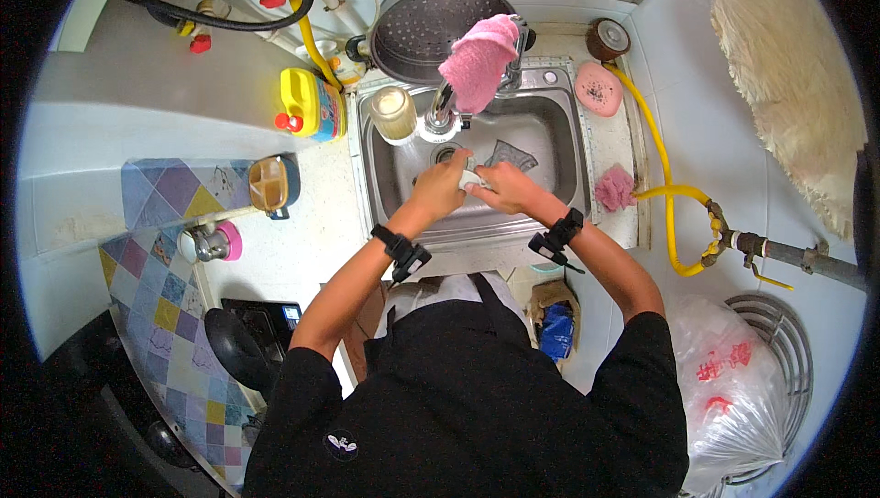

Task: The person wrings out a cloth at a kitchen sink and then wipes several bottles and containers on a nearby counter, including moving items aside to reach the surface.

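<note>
Over the stainless steel sink (550, 128), my left hand (440, 187) and my right hand (509, 187) meet at a small white object (469, 180). Fingers of both hands are closed around it and hide much of it, so its kind is unclear. Beneath my right hand, a grey cloth or mesh piece (512, 154) lies on the sink floor. The drain (445, 152) shows just beyond my left hand. Above the basin reaches a chrome faucet (443, 103) with a pink towel (479, 65) draped over it. A cloudy glass jar (393, 115) stands left of the faucet.
Behind the sink leans a perforated metal steamer pan (430, 31). On the left counter are a yellow detergent jug (309, 103) and a divided seasoning box (269, 184). A pink dish (598, 89), a pink cloth (615, 187) and a yellow hose (660, 147) lie on the right.
</note>
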### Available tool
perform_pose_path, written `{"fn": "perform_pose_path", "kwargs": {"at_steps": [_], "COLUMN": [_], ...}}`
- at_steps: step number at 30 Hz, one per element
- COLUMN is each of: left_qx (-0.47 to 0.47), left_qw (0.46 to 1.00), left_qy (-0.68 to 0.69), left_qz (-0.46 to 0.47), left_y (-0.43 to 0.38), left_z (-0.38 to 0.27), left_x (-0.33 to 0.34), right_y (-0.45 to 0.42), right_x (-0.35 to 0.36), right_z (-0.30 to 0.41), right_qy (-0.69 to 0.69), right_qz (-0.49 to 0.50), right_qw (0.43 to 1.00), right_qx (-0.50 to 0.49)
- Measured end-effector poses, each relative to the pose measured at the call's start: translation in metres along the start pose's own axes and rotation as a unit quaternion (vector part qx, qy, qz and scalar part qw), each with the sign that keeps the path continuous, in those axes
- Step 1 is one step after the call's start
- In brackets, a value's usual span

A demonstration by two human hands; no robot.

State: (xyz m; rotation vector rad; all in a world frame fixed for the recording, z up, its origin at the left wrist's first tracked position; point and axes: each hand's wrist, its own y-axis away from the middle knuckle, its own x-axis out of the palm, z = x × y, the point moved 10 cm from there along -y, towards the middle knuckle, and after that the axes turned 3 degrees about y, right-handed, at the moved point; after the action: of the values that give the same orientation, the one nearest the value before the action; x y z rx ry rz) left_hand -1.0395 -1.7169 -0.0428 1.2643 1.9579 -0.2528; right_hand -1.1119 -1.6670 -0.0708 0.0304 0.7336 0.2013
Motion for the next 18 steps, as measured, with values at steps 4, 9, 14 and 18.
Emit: {"fn": "perform_pose_path", "kwargs": {"at_steps": [4, 9, 14, 18], "left_qx": [0.06, 0.24, 0.35, 0.466], "left_qw": [0.989, 0.93, 0.89, 0.838], "left_qy": [0.054, -0.133, -0.224, -0.189], "left_qz": [-0.124, -0.243, -0.19, -0.212], "left_y": [0.031, 0.084, 0.092, 0.103], "left_z": [-0.029, -0.071, -0.089, -0.108], "left_x": [-0.037, -0.051, -0.03, -0.03], "right_y": [0.019, 0.038, 0.058, 0.074], "right_x": [0.035, 0.071, 0.083, 0.078], "right_z": [-0.04, 0.014, 0.082, 0.131], "right_qy": [-0.486, -0.8, -0.888, -0.874], "right_qz": [-0.015, 0.114, 0.288, 0.434], "right_qw": [0.827, 0.489, 0.261, 0.118], "right_qx": [0.282, 0.327, 0.248, 0.182]}}
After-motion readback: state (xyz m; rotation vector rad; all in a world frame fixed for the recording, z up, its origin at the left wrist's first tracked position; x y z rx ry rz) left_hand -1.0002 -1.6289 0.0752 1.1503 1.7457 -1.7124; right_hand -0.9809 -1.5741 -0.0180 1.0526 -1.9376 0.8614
